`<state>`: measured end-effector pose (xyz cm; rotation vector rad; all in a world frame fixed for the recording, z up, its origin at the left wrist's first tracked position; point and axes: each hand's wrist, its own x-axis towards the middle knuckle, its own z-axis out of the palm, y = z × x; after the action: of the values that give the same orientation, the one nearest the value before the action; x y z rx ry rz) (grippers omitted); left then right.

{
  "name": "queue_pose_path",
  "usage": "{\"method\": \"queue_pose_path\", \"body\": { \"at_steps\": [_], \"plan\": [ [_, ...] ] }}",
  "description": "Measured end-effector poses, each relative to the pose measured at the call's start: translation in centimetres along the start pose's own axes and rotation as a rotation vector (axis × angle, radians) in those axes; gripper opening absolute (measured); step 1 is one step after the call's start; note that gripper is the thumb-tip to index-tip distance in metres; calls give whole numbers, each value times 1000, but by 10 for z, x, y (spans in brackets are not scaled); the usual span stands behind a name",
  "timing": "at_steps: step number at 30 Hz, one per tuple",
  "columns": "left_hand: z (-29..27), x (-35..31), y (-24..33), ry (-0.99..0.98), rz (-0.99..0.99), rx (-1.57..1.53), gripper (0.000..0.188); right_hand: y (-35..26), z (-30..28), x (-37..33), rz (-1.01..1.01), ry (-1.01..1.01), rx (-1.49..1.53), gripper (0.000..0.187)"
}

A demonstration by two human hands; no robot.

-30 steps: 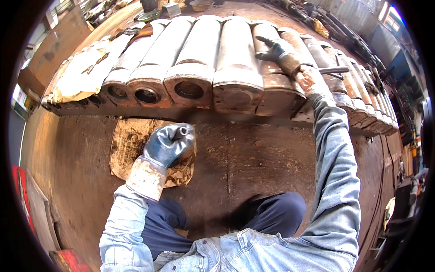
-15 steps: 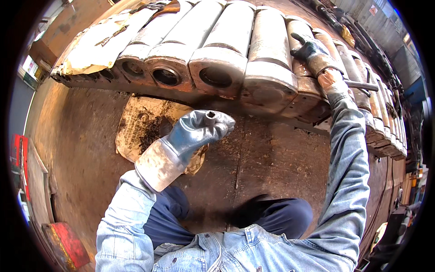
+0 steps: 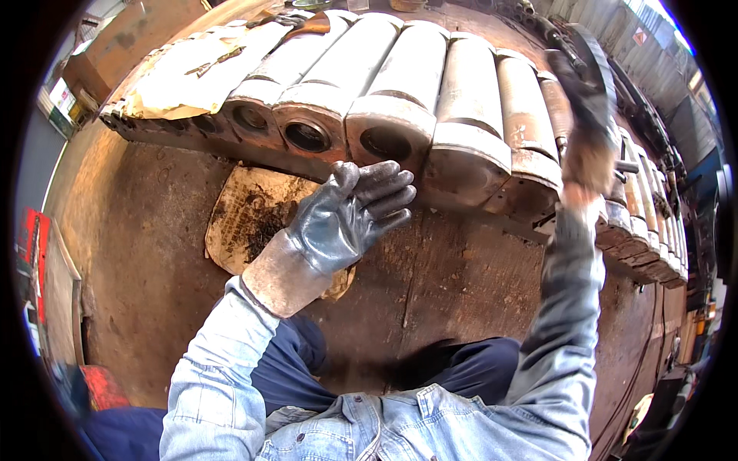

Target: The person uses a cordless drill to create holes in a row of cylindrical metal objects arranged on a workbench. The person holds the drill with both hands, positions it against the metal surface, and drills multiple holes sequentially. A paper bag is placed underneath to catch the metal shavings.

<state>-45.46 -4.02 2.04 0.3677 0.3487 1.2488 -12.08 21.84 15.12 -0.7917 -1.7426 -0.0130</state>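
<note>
My left hand (image 3: 350,219), in a dark glove with a pale, stained cuff, is held up before me with palm showing and fingers spread. Nothing is in it. Behind its fingertips runs a row of thick metal cylinders (image 3: 473,81), side by side, several with a round hole in the near end. My right hand (image 3: 590,115), also gloved, is smeared by motion over the right part of this row. A long, dark, curved shape (image 3: 593,54) blurs beside and above it; whether the hand holds it cannot be told. A grey rod (image 3: 629,166) sticks out near the right cuff.
On the brown floor beyond my left forearm lies a stained tan sheet (image 3: 234,211). Pale paper (image 3: 177,88) covers the row's left end, with a brown-and-black item (image 3: 307,24) near it. Red metal pieces (image 3: 104,386) stand at left. Navy cloth (image 3: 123,432) shows at lower left.
My left hand has opened; the small metal piece with a square hole that it held is no longer seen. My right hand has swung up and right, now blurred. Navy cloth has appeared at lower left.
</note>
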Motion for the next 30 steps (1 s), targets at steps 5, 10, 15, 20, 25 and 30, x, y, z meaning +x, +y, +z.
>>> {"method": "queue_pose_path", "body": {
  "at_steps": [5, 10, 15, 20, 25, 30],
  "plan": [
    [15, 4, -9, -108, -70, -46, 59, -164, -85, -30, -144, 410, 370, 52],
    [23, -4, -10, -162, -56, -38, 59, -148, -81, 6, 175, -42, 952, 64],
    [23, -10, -4, -213, -29, -18, 60, -191, -13, -14, -342, -319, 6, 70],
    [41, -29, 1, -166, 4, 114, 55, -244, -7, -75, -355, -875, -234, 79],
    [13, -47, 3, -189, 504, 870, 40, -231, 55, -144, 295, -1050, 596, 60],
    [23, -48, -3, -143, 170, 499, 34, -207, 79, -175, 165, -1009, 840, 30]
  ]
}}
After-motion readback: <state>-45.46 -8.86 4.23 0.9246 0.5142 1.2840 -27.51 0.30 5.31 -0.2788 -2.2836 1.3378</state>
